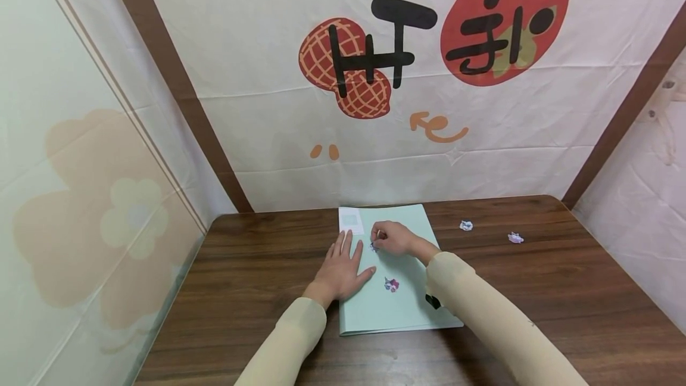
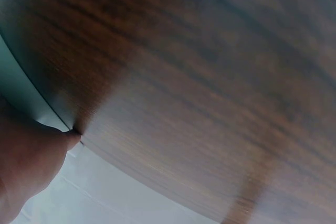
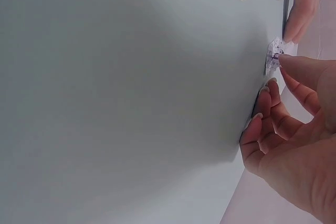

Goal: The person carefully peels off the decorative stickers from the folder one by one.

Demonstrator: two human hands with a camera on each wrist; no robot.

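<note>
Looked like we were mid-placement: our right hand (image 1: pixel 393 238) had a sticker (image 1: pixel 374 247) pinched at the folder (image 1: pixel 370 311), toward its far and left edges, though we couldn't really tell if it touched down yet. Next move probably called for lining it up, then pressing it flat. Our left hand (image 1: pixel 340 270) lay flat, fingers spread, along the folder's left edge, just left of that sticker.

A brown wood-grain table (image 1: pixel 241 285) with rounded far corners stands against a white, creased cloth wall (image 1: pixel 257 76). Brown stripes (image 1: pixel 178 76) edge it; black characters (image 1: pixel 351 63) cross a red peanut (image 1: pixel 316 58). The left wall (image 1: pixel 32 64) bears a pale orange flower (image 1: pixel 91 219).
</note>
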